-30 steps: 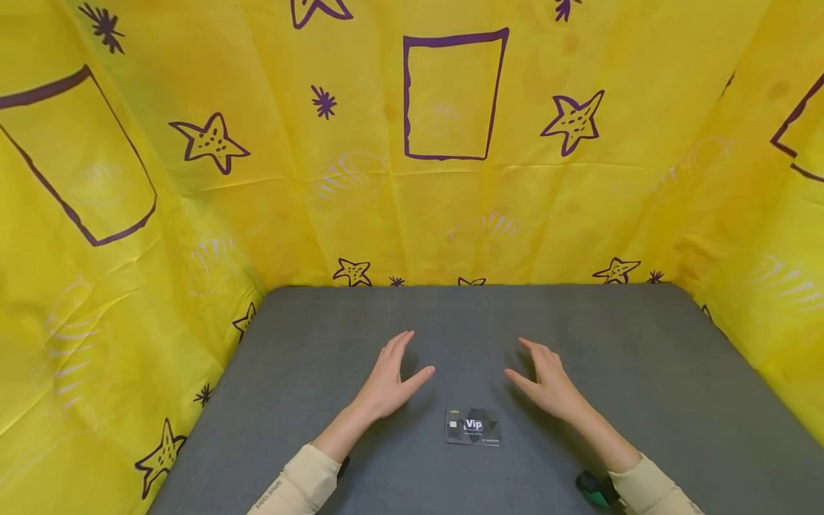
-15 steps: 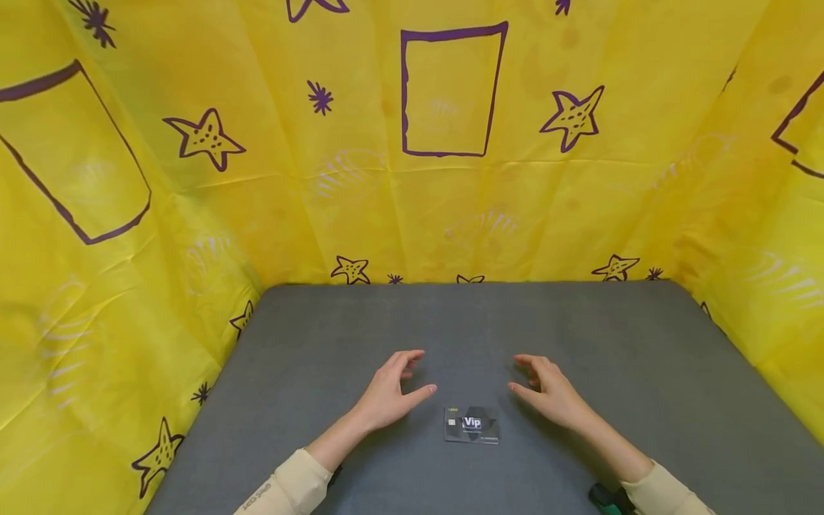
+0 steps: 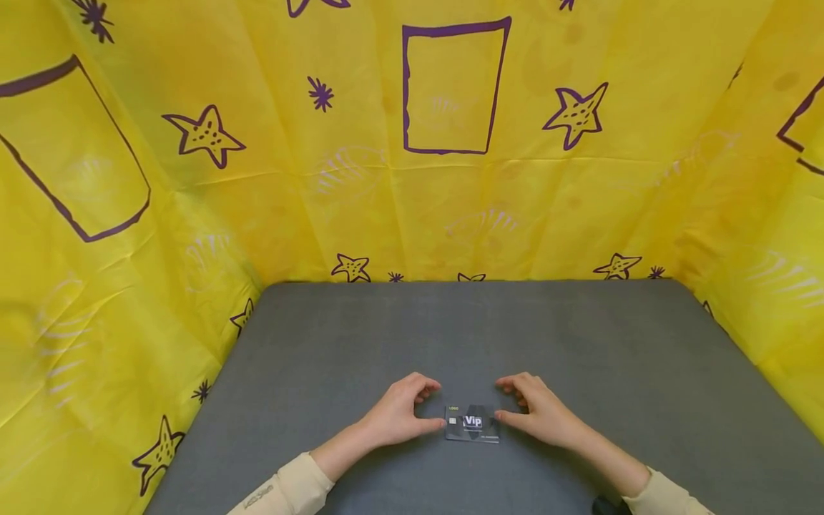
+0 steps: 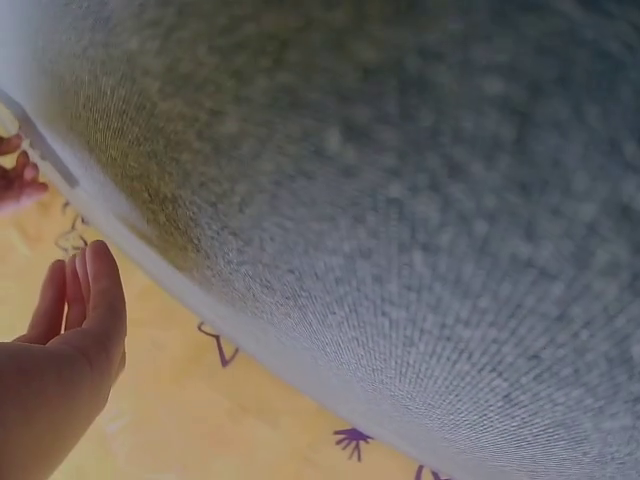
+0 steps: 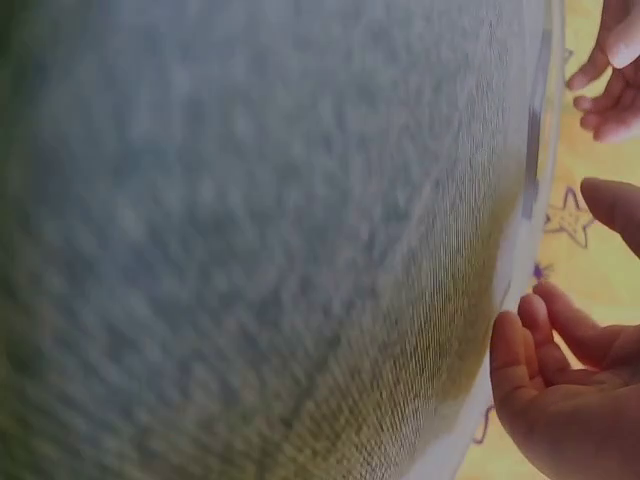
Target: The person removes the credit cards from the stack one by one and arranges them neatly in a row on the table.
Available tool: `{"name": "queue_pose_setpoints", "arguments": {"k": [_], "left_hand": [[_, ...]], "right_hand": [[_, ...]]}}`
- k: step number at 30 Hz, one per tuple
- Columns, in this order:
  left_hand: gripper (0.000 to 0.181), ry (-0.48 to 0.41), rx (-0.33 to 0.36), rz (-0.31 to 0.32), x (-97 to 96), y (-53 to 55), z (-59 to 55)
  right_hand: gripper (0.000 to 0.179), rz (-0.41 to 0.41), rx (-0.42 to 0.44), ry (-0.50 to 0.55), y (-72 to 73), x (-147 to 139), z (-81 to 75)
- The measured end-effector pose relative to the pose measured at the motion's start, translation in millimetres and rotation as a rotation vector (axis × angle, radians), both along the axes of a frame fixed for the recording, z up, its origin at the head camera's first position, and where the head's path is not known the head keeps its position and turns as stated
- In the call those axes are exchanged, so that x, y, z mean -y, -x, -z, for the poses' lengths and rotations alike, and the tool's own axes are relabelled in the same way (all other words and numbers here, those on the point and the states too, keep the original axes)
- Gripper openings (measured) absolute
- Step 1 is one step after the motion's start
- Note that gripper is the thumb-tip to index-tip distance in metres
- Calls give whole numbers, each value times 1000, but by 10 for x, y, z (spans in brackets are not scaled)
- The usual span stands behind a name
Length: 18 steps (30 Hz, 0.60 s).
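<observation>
A dark grey plastic card [image 3: 472, 433] printed "Vip" lies flat on the grey table, face up. My left hand [image 3: 402, 413] is at the card's left edge, its thumb tip right at that edge and its fingers loosely bent beyond it. On the other side, my right hand [image 3: 543, 413] mirrors this, with the thumb tip overlapping the card's right edge in the head view. Neither hand grips anything. The left wrist view shows the left hand [image 4: 80, 340] with bent fingers low over the table; the right wrist view shows the right hand [image 5: 570, 390] likewise.
The grey table [image 3: 360, 329] has rounded far corners. Yellow cloth [image 3: 463, 214] with purple starfish drawings walls it at the back and both sides. A dark object [image 3: 608, 506] shows by the right sleeve.
Both hands have come down and towards me, closing in on the card from either side. Their fingers have bent more. The card stays in place on the table.
</observation>
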<state>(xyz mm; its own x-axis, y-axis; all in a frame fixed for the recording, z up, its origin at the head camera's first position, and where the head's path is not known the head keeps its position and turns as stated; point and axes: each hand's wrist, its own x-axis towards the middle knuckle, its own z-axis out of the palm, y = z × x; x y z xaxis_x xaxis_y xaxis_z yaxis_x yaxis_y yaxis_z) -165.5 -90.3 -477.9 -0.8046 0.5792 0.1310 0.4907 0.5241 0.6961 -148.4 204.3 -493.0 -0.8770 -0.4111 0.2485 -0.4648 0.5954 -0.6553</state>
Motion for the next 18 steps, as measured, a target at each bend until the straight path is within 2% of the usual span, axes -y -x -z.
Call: {"name": "queue_pose_setpoints", "arguments": {"k": [8, 18], "left_hand": [[52, 107, -33, 44, -66, -26, 22], [58, 254, -94, 54, -137, -39, 63]], "right_hand": [[43, -72, -6, -34, -64, 67, 4], [54, -88, -2, -137, -99, 108, 6]]}}
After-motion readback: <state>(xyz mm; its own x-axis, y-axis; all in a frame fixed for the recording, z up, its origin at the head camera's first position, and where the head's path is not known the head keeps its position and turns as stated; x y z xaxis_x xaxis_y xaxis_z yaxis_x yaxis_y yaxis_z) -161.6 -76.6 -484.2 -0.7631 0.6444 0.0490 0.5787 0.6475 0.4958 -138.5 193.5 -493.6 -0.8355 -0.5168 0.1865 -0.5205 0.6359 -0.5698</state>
